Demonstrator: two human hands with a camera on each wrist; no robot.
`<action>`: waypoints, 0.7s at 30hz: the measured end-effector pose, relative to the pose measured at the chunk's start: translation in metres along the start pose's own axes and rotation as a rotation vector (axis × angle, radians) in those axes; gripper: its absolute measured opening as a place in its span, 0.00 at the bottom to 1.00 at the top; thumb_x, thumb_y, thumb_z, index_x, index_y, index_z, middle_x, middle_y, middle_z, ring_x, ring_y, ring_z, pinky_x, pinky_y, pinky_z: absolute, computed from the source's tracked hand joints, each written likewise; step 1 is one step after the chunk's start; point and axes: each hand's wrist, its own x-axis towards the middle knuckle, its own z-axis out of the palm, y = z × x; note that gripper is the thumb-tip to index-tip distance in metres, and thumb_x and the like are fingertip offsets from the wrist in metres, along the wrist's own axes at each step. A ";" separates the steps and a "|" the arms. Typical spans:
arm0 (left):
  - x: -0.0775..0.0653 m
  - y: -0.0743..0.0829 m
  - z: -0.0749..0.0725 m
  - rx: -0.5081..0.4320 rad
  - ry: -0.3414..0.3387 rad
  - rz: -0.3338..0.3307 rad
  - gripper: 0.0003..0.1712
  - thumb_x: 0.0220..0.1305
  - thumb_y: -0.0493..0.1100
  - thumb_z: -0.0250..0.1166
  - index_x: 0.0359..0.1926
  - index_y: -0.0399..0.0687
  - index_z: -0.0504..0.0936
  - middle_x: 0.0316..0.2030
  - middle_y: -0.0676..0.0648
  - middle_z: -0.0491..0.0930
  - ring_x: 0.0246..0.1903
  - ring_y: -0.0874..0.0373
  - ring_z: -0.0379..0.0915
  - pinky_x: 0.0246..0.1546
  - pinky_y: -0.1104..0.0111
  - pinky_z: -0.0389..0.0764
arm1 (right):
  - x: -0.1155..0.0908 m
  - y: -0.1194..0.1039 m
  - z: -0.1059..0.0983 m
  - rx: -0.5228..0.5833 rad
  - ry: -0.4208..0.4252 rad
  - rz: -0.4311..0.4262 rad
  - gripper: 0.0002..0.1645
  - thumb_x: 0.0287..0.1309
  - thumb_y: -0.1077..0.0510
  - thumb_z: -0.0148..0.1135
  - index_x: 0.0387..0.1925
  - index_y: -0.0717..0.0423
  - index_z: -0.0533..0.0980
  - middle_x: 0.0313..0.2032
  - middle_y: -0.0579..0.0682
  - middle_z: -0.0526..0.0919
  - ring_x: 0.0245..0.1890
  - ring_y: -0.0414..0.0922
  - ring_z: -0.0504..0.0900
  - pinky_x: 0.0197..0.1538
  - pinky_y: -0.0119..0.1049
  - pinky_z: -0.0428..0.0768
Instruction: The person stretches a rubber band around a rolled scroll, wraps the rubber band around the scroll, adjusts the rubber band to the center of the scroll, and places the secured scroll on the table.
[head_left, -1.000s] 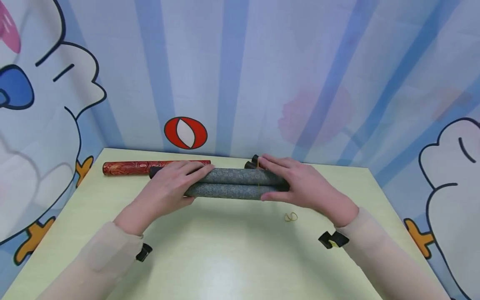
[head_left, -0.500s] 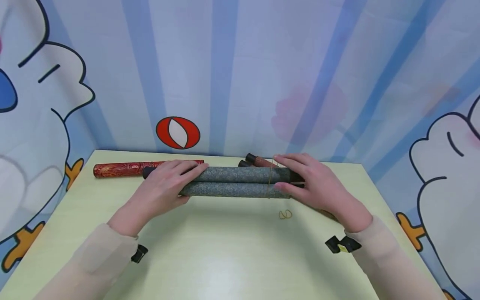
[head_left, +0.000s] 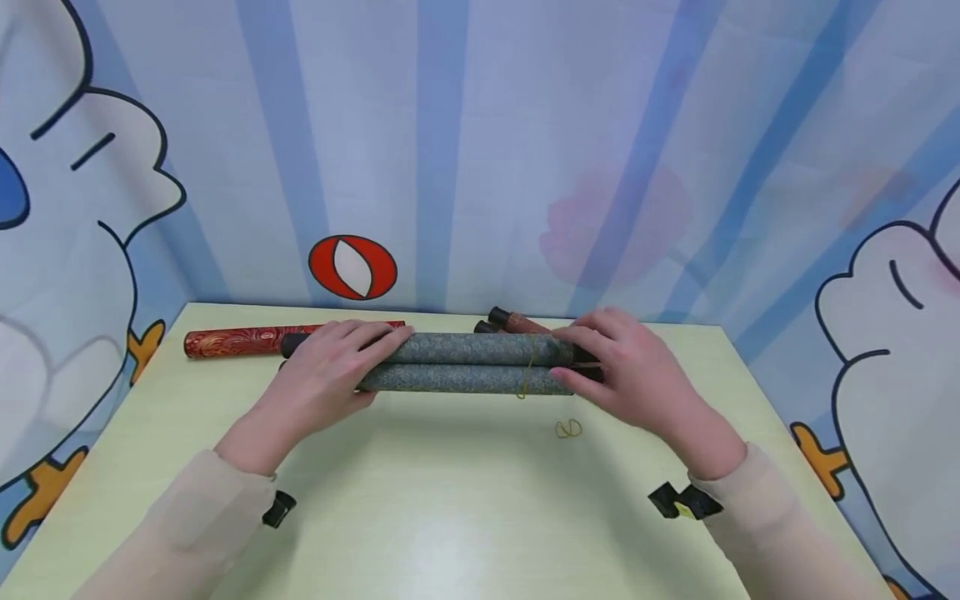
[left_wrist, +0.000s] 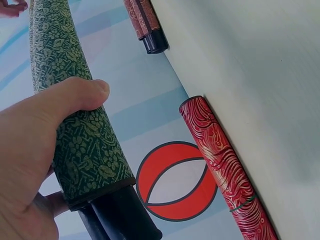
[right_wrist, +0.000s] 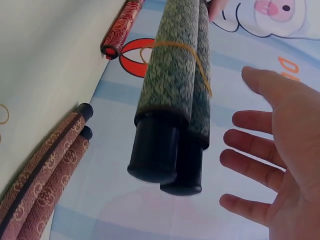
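Observation:
My left hand grips the left end of a grey-green patterned scroll, rolled in from both sides into two parallel rolls. Its thumb lies across the cloth in the left wrist view, close to the black end knobs. A thin yellow rubber band hangs loosely across the rolls towards their right end. Beside that end is my right hand, its fingers spread and apart from the scroll in the right wrist view. The scroll is held up above the table.
A red swirl-patterned scroll lies at the back left of the table. Behind the right hand lies a brownish-red double-rolled scroll with black ends, mostly hidden in the head view. Another rubber band lies twisted on the tabletop. A printed curtain stands behind.
My right hand has moved right to the scroll's end and come off the rubber band. The band, stretched upright half a second ago, now hangs slack. The left hand keeps its grip.

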 end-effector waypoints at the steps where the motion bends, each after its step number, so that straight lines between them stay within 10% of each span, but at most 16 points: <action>1: 0.001 0.000 0.000 0.003 0.000 -0.001 0.53 0.49 0.41 0.88 0.76 0.46 0.74 0.64 0.40 0.81 0.61 0.40 0.79 0.62 0.45 0.82 | -0.001 -0.001 0.001 -0.018 0.017 -0.019 0.24 0.62 0.47 0.78 0.53 0.58 0.87 0.45 0.53 0.85 0.43 0.52 0.82 0.43 0.49 0.84; 21: 0.009 0.003 -0.003 0.067 0.028 0.023 0.51 0.48 0.40 0.88 0.74 0.45 0.75 0.61 0.39 0.81 0.57 0.41 0.80 0.61 0.47 0.82 | 0.010 -0.018 0.045 -0.177 0.097 -0.004 0.17 0.61 0.45 0.79 0.30 0.53 0.84 0.29 0.47 0.82 0.29 0.47 0.82 0.29 0.42 0.83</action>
